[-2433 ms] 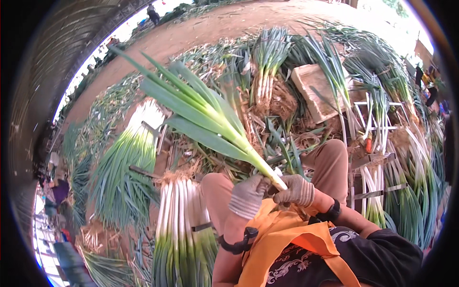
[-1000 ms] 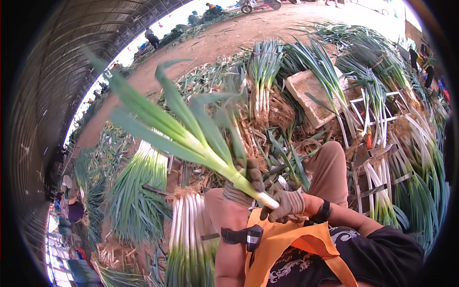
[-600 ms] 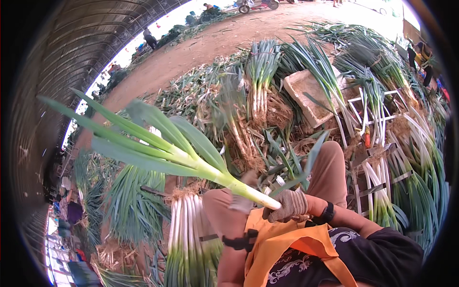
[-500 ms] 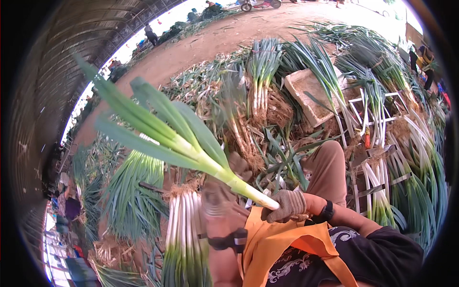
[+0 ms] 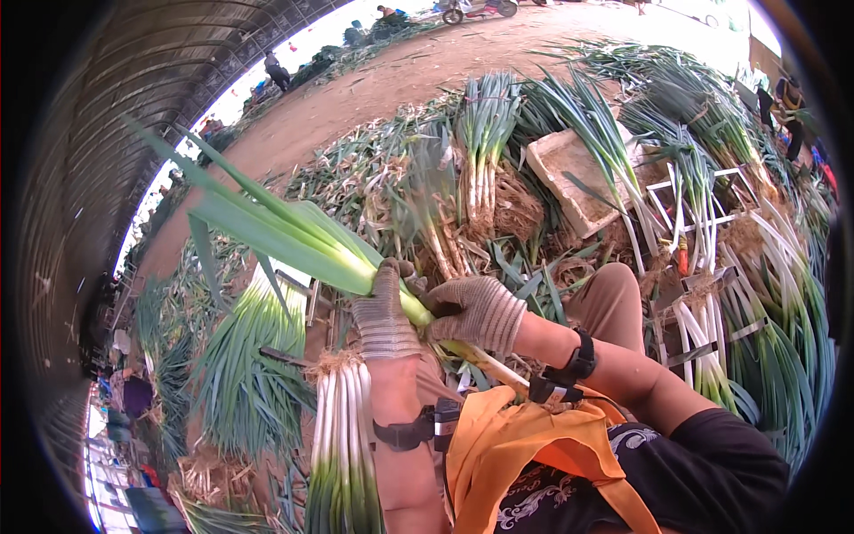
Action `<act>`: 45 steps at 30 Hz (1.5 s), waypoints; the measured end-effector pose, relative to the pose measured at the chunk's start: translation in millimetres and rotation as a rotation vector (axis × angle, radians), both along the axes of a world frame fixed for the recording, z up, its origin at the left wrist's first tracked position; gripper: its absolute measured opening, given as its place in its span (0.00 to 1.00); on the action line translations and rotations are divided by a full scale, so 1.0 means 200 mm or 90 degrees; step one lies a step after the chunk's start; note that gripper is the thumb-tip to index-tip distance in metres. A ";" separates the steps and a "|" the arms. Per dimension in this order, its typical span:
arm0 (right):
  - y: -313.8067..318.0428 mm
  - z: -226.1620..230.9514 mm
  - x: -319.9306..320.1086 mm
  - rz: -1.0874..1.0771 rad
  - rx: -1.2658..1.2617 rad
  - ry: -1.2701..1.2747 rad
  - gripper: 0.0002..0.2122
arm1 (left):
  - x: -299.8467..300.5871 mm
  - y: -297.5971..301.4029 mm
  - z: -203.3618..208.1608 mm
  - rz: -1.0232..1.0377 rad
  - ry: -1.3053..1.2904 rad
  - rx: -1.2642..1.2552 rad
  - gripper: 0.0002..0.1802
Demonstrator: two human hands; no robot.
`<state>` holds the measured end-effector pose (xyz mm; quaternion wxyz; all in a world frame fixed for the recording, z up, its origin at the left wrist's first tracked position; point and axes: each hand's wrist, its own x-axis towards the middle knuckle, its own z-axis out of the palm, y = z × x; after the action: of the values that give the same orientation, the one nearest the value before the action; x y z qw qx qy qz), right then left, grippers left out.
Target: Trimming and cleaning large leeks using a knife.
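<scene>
A big leek [image 5: 298, 238] slants across in front of me, its broad green leaves fanning to the upper left and its pale root end lying by my orange apron [image 5: 498, 445]. My left hand [image 5: 388, 313], in a striped grey knit glove, is closed around the stalk just below the leaves. Lower on the same stalk, my gloved right hand [image 5: 480, 313] pinches it with thumb and fingers; part of the grip is hidden behind the hand. Close to my left forearm, trimmed white-stemmed leeks [image 5: 342, 423] stand with their roots upward.
A dirty white foam box [image 5: 574, 182] lies ahead, with leeks across its right side. Metal frames [image 5: 703, 307] holding leeks stand at right. An untrimmed bundle [image 5: 489, 133] and leaf scraps [image 5: 374, 178] cover the ground ahead. More green leeks [image 5: 253, 356] lie at left.
My left hand has come up and taken hold of the stalk below the leaves. My right hand has moved up from the root end to the middle of the stalk.
</scene>
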<state>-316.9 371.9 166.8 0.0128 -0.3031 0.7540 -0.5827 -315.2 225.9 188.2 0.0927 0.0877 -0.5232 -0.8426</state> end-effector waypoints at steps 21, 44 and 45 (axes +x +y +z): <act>0.03 0.00 0.23 0.183 0.268 0.280 0.06 | 0.02 -0.02 -0.05 0.077 -0.028 -0.025 0.05; 0.35 -0.98 -0.01 0.229 0.784 -0.081 0.17 | 0.01 -0.58 0.32 0.334 0.102 -0.065 0.19; 0.27 -0.72 -0.03 0.187 0.697 -0.068 0.16 | 0.03 -0.56 0.30 0.289 0.106 -0.038 0.19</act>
<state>-323.4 425.1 23.8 0.2873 -0.3240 0.8942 -0.1138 -309.8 114.5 247.9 0.3253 0.1305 -0.5055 -0.7885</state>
